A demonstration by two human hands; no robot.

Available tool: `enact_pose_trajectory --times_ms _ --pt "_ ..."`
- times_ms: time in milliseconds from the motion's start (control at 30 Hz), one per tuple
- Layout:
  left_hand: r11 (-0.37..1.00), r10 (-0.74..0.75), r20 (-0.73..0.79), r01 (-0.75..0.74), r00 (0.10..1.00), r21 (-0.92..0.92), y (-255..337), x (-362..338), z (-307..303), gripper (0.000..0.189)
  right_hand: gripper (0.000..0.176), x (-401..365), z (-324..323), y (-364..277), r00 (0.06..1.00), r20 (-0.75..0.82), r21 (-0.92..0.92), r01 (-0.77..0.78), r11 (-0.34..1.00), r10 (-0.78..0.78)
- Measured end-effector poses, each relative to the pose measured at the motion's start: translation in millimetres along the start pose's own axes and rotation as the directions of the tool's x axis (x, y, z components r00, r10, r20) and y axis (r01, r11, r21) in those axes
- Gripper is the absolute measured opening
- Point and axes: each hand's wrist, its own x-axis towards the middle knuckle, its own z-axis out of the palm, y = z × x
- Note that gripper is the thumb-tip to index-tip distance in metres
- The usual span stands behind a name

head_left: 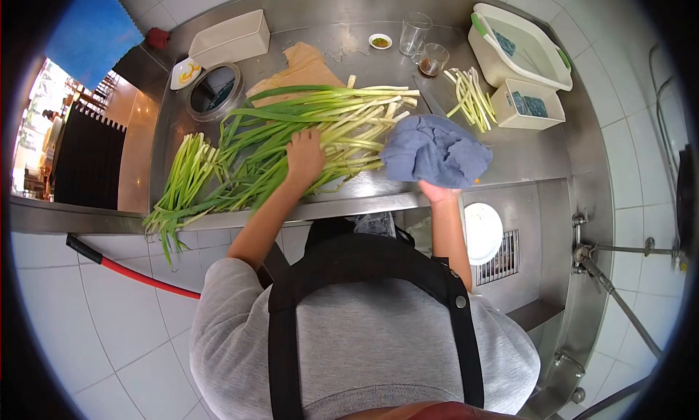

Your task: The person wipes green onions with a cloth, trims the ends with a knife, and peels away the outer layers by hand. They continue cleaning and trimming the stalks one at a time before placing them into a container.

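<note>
A large pile of green onions [269,140] lies across the steel counter, white ends to the right and green leaves to the left. My left hand [306,156] rests on the middle of the pile, its fingers bent over the stalks; whether they grip any is unclear. My right hand [440,192] holds a crumpled blue-grey cloth [437,152] from below, beside the white ends. The cloth hides most of its fingers. Brown paper [300,69] shows behind the pile. A smaller group of pale stalks [472,100] lies to the right, beyond the cloth.
Along the back stand a cream bin [230,40], a round metal-rimmed container [216,92], a small bowl [380,41], two glasses [415,34] and a white tub [520,49]. A smaller box [528,105] sits before the tub. The sink at right holds a white plate [483,234].
</note>
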Motion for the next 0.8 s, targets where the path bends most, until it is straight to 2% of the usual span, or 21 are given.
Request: enact_pose_trajectory --times_ms 133,200,233,300,333,367,400,433,467,500,567,600,667,700,767,800 --pt "0.996 -0.085 -0.096 0.088 0.992 0.024 -28 32 16 0.04 0.065 1 -7 14 0.994 0.102 -0.044 0.036 0.998 -0.031" --pt "0.994 -0.11 -0.132 0.112 0.985 0.006 -34 40 20 0.038 0.064 2 -10 14 0.989 -0.064 -0.114 0.127 0.985 -0.135" --pt "0.992 -0.116 -0.143 0.108 0.983 -0.062 -36 42 18 0.037 0.064 2 -16 13 0.989 -0.061 -0.116 0.127 0.985 -0.134" --pt "0.986 -0.125 -0.156 0.104 0.98 -0.133 -41 43 14 0.035 0.061 -6 -22 13 0.995 0.095 0.078 0.01 0.997 -0.018" --pt "0.982 -0.009 -0.193 -0.028 0.981 -0.187 -46 42 13 0.032 0.052 -15 -13 18 0.994 0.095 0.043 0.041 0.998 -0.045" --pt "0.959 0.104 -0.235 -0.16 0.966 -0.234 -52 41 11 0.029 0.052 -19 -16 21 0.995 0.095 0.044 0.039 0.998 -0.043" --pt "0.96 0.102 -0.235 -0.157 0.967 -0.233 -57 41 7 0.029 0.052 -22 -20 24 0.998 0.04 0.024 0.037 0.999 -0.038" --pt "0.91 0.093 -0.086 -0.12 0.992 -0.396 -63 42 2 0.027 0.051 -24 -24 27 0.999 -0.018 0.006 0.032 0.999 -0.032" --pt "0.839 0.105 0.065 -0.053 0.992 -0.542 -67 43 -2 0.025 0.05 -24 -27 29 1.0 0.01 0.015 0.0 1.0 0.0" --pt "0.84 0.098 0.067 -0.047 0.993 -0.54 -68 44 -8 0.025 0.05 -24 -28 31 1.0 0.009 0.017 -0.007 1.0 0.007" --pt "0.836 0.086 -0.059 -0.104 0.995 -0.538 -70 45 -21 0.021 0.047 -18 -28 35 0.994 -0.09 0.015 -0.055 0.998 0.056" --pt "0.838 0.08 -0.065 -0.103 0.995 -0.535 -62 44 -39 0.021 0.047 -12 -23 38 0.995 -0.083 0.015 -0.062 0.998 0.063" --pt "0.872 -0.114 -0.078 0.062 0.99 -0.485 -29 34 -81 0.021 0.04 0 -4 50 0.994 0.015 -0.031 -0.103 0.994 0.104" --pt "0.872 -0.12 -0.084 0.065 0.989 -0.484 -17 32 -88 0.021 0.04 9 3 58 0.994 0.021 -0.033 -0.11 0.993 0.11" --pt "0.765 0.036 -0.364 -0.26 0.931 -0.589 6 29 -95 0.022 0.033 27 18 77 0.995 0.079 -0.208 -0.044 0.977 0.062" --pt "0.765 0.031 -0.37 -0.26 0.929 -0.59 17 27 -97 0.022 0.033 35 23 89 0.994 0.084 -0.213 -0.048 0.976 0.067"
